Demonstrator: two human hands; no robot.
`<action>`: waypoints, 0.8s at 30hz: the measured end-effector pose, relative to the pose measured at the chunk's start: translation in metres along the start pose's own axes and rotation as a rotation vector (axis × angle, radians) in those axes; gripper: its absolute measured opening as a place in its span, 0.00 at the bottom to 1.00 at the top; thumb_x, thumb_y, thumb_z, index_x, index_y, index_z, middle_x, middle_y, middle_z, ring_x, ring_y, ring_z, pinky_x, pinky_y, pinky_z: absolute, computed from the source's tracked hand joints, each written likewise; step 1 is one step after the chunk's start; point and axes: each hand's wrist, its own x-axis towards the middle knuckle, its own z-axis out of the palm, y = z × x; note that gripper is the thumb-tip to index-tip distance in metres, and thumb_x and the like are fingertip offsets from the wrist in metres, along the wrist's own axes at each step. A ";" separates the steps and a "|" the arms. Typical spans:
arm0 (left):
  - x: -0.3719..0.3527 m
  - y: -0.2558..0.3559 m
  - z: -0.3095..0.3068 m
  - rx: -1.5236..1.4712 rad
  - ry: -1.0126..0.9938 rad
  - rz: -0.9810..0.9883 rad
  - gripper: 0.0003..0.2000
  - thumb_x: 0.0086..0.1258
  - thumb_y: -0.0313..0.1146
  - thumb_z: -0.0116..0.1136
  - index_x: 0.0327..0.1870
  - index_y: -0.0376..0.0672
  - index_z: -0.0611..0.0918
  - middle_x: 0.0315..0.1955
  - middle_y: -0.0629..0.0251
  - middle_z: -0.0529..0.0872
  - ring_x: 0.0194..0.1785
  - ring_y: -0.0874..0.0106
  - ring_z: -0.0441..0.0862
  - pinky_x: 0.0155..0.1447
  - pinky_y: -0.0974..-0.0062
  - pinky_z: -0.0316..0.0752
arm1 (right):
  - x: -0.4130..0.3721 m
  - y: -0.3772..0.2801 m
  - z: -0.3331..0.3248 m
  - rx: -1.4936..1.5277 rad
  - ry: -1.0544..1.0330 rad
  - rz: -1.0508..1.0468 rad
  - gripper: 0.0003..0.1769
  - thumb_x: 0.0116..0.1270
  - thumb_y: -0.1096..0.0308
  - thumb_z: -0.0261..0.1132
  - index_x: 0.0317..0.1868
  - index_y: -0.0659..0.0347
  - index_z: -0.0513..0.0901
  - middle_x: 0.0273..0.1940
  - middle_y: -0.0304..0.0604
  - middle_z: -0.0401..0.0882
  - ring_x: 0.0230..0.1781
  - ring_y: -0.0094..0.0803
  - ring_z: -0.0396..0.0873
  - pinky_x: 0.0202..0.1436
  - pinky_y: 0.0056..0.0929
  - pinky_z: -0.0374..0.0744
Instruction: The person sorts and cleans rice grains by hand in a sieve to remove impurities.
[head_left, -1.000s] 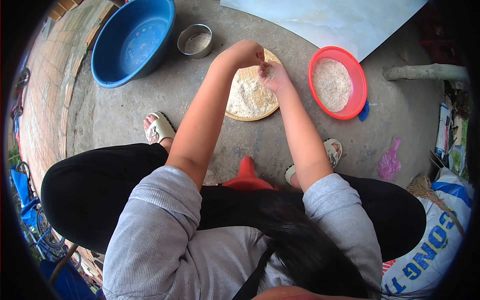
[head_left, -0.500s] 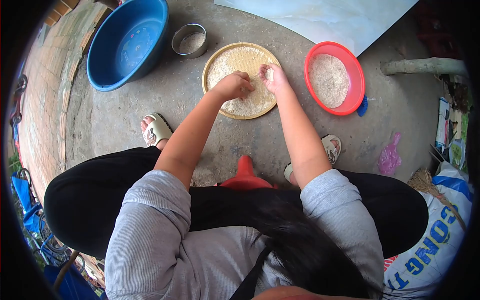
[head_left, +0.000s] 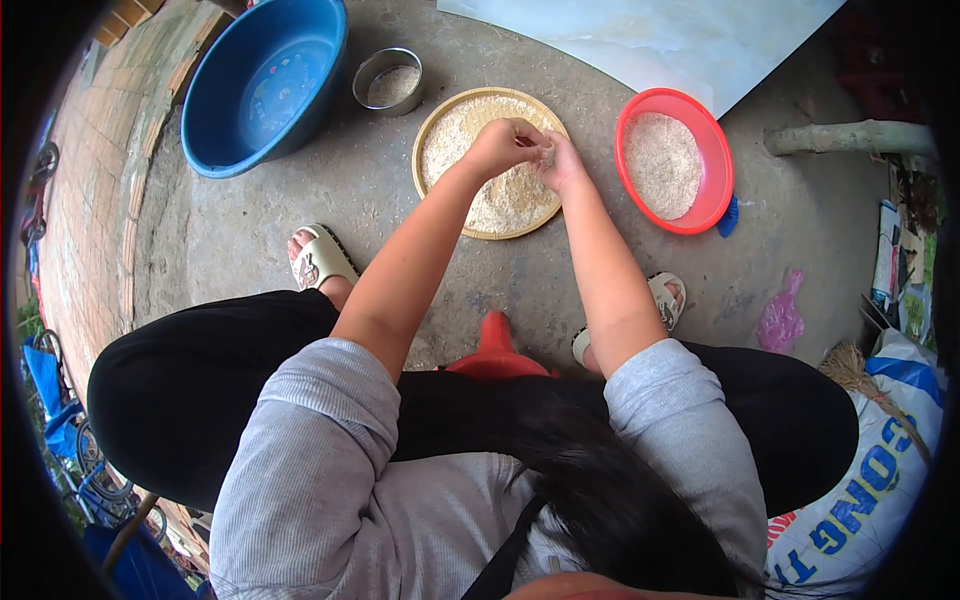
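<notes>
A round woven bamboo tray (head_left: 424,187) lies on the floor ahead of me, with pale rice grains (head_left: 497,211) spread over it. Above the tray, my left hand (head_left: 503,148) has its fingers pinched at my right palm; whatever they hold is too small to make out. My right hand (head_left: 562,163) is cupped at the tray's right side with a small amount of rice in its palm, partly hidden by the left fingers. To the right stands a red plastic basin (head_left: 713,178) with rice (head_left: 660,163) in it.
A large blue tub (head_left: 215,150) and a metal bowl (head_left: 410,102) with some grains stand at the left. A pale sheet (head_left: 660,40) lies behind. On the right are a pole (head_left: 845,138), a pink plastic bag (head_left: 780,315), a straw broom (head_left: 850,368) and a printed sack (head_left: 860,500).
My left hand has moved right, from over the tray's grains to my right palm, and its fingers now meet there. The right hand stays cupped in nearly the same place.
</notes>
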 end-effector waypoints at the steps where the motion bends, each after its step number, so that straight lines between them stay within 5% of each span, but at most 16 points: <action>1: 0.002 0.006 0.002 0.186 0.027 0.168 0.11 0.57 0.31 0.67 0.42 0.44 0.86 0.41 0.64 0.84 0.42 0.70 0.82 0.47 0.72 0.76 | -0.002 -0.001 0.001 0.001 0.001 0.000 0.16 0.71 0.62 0.48 0.49 0.64 0.74 0.43 0.46 0.75 0.41 0.30 0.76 0.43 0.26 0.79; 5: 0.000 0.009 0.001 0.344 0.215 0.145 0.13 0.58 0.37 0.67 0.42 0.44 0.85 0.43 0.60 0.82 0.44 0.65 0.81 0.48 0.69 0.76 | -0.005 -0.001 0.004 0.036 -0.117 -0.059 0.15 0.69 0.60 0.52 0.46 0.63 0.73 0.38 0.42 0.75 0.36 0.29 0.76 0.39 0.25 0.78; 11: -0.021 -0.026 0.015 0.634 0.329 0.178 0.14 0.58 0.41 0.65 0.42 0.45 0.84 0.40 0.59 0.81 0.47 0.59 0.77 0.53 0.65 0.73 | 0.018 -0.014 -0.007 0.261 -0.088 0.151 0.11 0.67 0.63 0.52 0.31 0.62 0.72 0.23 0.38 0.71 0.20 0.26 0.69 0.21 0.23 0.67; 15: -0.042 -0.036 0.036 0.716 0.169 0.388 0.12 0.56 0.35 0.64 0.41 0.45 0.84 0.39 0.63 0.81 0.46 0.62 0.77 0.53 0.67 0.74 | 0.015 -0.035 -0.003 0.182 -0.133 0.058 0.10 0.64 0.66 0.53 0.31 0.64 0.74 0.25 0.41 0.74 0.22 0.28 0.72 0.23 0.23 0.71; 18: -0.043 -0.046 0.038 0.698 0.091 0.354 0.08 0.58 0.30 0.61 0.39 0.45 0.84 0.38 0.64 0.82 0.47 0.63 0.77 0.52 0.69 0.75 | 0.013 -0.046 -0.001 0.241 -0.120 0.036 0.11 0.64 0.67 0.52 0.33 0.67 0.76 0.26 0.43 0.75 0.25 0.31 0.75 0.28 0.25 0.76; 24: -0.022 -0.044 0.014 0.571 0.256 0.264 0.06 0.55 0.26 0.61 0.33 0.41 0.85 0.31 0.61 0.84 0.37 0.61 0.82 0.44 0.68 0.77 | 0.007 -0.038 -0.001 0.194 -0.138 0.019 0.12 0.63 0.71 0.51 0.39 0.73 0.75 0.34 0.48 0.76 0.34 0.36 0.78 0.38 0.31 0.82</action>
